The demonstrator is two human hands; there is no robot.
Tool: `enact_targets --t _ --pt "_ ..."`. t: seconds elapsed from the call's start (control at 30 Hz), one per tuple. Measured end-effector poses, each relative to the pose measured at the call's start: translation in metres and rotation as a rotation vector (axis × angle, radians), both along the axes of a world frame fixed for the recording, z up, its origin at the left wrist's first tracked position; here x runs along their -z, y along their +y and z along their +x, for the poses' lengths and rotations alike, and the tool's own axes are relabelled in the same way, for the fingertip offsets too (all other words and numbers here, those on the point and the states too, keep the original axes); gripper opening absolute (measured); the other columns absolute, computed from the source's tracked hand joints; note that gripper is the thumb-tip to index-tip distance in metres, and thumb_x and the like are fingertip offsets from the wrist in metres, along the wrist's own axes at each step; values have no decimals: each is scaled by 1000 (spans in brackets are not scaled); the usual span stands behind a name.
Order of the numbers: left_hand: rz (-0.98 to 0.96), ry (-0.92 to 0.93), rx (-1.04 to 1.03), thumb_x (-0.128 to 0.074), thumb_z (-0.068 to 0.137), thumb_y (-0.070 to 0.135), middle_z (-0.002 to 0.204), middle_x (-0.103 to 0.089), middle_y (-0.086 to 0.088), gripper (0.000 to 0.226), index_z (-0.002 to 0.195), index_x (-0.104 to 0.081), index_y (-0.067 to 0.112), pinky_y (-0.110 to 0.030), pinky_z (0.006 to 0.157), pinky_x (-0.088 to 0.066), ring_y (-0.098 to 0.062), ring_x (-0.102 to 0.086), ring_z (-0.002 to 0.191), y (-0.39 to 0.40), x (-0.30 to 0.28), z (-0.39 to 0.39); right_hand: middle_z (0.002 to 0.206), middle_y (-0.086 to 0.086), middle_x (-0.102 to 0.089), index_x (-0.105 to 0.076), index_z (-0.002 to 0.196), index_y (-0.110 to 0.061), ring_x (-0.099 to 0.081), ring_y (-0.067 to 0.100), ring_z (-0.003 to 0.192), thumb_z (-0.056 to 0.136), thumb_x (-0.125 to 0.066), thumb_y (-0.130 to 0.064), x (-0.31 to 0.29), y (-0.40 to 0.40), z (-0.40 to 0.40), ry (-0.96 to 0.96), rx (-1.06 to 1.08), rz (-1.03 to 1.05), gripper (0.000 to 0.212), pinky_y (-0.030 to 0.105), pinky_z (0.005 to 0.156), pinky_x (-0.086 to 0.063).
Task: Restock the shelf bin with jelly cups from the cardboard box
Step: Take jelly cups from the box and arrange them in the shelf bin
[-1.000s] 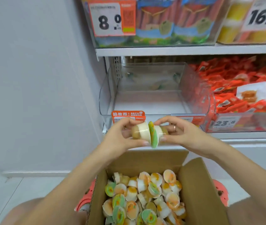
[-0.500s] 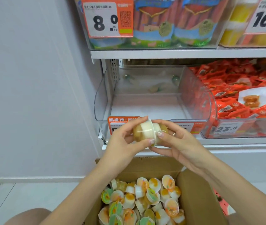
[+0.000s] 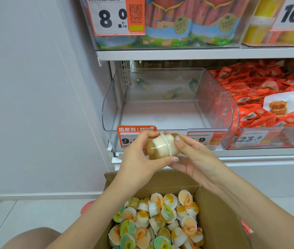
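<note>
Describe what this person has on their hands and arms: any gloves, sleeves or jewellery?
No gloves and no sleeves: both forearms are bare up to the frame edge. The left hand and right hand show short, pale, glossy fingernails. No watch or bracelet shows on either wrist, and no ring is visible in this frame.

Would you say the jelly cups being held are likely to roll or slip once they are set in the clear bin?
Probably yes: the jelly cups have rounded domed bottoms, so they may roll or tip on the bin floor, which looks smooth. Their glossy plastic likely makes them slippery; both the left hand and right hand hold them.
</note>
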State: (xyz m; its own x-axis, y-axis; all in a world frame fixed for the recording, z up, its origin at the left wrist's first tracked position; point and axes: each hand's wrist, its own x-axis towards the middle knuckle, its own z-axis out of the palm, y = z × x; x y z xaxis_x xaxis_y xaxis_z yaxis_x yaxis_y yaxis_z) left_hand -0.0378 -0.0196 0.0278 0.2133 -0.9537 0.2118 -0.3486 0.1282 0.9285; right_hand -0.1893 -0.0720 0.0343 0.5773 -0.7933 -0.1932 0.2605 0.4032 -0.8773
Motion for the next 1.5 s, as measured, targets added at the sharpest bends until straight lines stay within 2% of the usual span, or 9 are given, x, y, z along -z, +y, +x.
enact_targets --t 0.3,0.47,0.6,0.7,0.83,1.13,1.3,1.43,1.5 --pt "-148 -99 10 -86 63 24 104 -64 20 57 108 -55 41 -23 83 -52 -3 -62 98 -1 -5 5 108 21 -68 -63 118 -12 -68 30 97 69 -77 -10 -17 -3 9 137 -4 -174 51 36 80 -57" --pt "-106 -245 23 -84 66 24 129 -51 22 85 136 -37 34 -11 100 -37 7 -46 120 -21 -25 44 95 5 -69 -66 112 -13 -66 17 83 75 -77 -3 -59 -43 38 280 132 -426 40 26 65 -54" --pt "28 -617 -67 -74 81 24 130 -55 9 53 130 -54 21 -15 104 -29 -8 -45 125 -33 -28 90 101 0 -64 -63 111 -14 -62 12 84 69 -83 -17 -78 -110 90 570 216 -741 47 24 69 -58" --pt "99 -686 2 -67 87 25 122 -61 5 31 118 -64 19 -21 102 -37 -11 -52 118 -39 -23 101 96 -6 -58 -54 104 -19 -55 9 86 71 -80 -20 -60 -152 132 786 140 -794 42 8 58 -44" --pt "160 -656 61 -60 92 30 97 -68 6 15 101 -69 23 -32 81 -49 -11 -60 91 -43 -20 104 106 0 -64 -61 103 -15 -61 15 96 64 -81 -24 -26 -199 171 976 82 -894 45 27 81 -50" --pt "154 -557 117 -59 92 30 98 -69 11 17 102 -72 25 -27 84 -47 -3 -58 92 -43 -23 111 119 7 -59 -51 124 -18 -57 26 106 74 -75 -18 32 -222 208 896 113 -929 56 28 86 -48" --pt "122 -537 113 -59 92 28 98 -69 11 17 102 -72 24 -26 86 -47 -2 -57 93 -43 -19 112 109 6 -44 -44 124 3 -49 14 78 78 -68 9 33 -222 199 752 161 -826 52 3 43 -39" --pt "84 -542 105 -60 91 26 94 -70 11 16 99 -73 24 -26 84 -46 -3 -58 91 -43 -18 111 118 7 -50 -47 130 -13 -51 17 98 75 -76 -4 36 -222 200 769 208 -811 63 13 72 -42" --pt "74 -546 102 -60 91 26 93 -70 10 15 99 -73 23 -25 83 -46 -4 -58 91 -43 -17 111 116 6 -53 -49 129 -12 -53 20 100 76 -74 -1 36 -221 201 719 204 -764 60 11 70 -46"
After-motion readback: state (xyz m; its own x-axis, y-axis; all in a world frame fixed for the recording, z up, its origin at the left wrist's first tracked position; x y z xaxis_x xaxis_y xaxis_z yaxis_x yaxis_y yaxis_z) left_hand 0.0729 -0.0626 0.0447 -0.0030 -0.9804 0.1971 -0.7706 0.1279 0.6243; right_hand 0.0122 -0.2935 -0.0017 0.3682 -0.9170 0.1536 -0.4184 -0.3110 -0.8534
